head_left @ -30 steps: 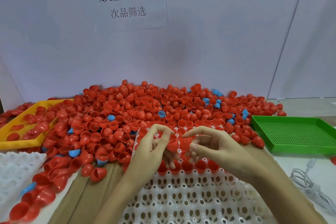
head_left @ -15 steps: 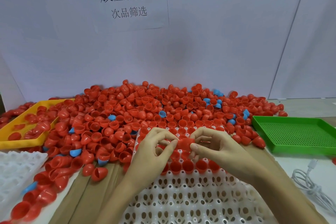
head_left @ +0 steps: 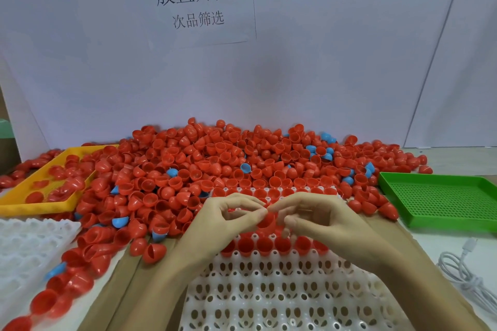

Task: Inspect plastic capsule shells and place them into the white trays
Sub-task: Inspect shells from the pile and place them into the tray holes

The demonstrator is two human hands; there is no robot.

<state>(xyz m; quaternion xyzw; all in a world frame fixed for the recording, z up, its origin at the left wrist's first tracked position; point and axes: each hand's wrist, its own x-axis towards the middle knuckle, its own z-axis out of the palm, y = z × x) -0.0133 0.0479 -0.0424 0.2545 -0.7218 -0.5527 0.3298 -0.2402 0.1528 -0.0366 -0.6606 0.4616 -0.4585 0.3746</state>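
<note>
Little of the job was done. The white tray (head_left: pixel 269 298) in front of the person carried one visible row of red shells (head_left: pixel 271 246) seated in its pockets, with a few more at its far edge, partly buried under the heap; most pockets nearer than that row stood unfilled. Beyond the tray, a large heap of loose shells (head_left: pixel 215 164), nearly all red with a few blue, waited on the bench (head_left: pixel 443 247). A second white tray (head_left: pixel 27 244) lay to the left of the first and looked unfilled.

Both hands met over the tray, just beyond the filled row. The left hand (head_left: pixel 228 219) and the right hand (head_left: pixel 320 219) were together, fingertips pinched on one red shell (head_left: pixel 267 219) held between them above the tray. Which hand bore most of it was hard to tell, since the fingers hid much of it. Judging by the pose, it was being checked before going into a pocket.
</note>
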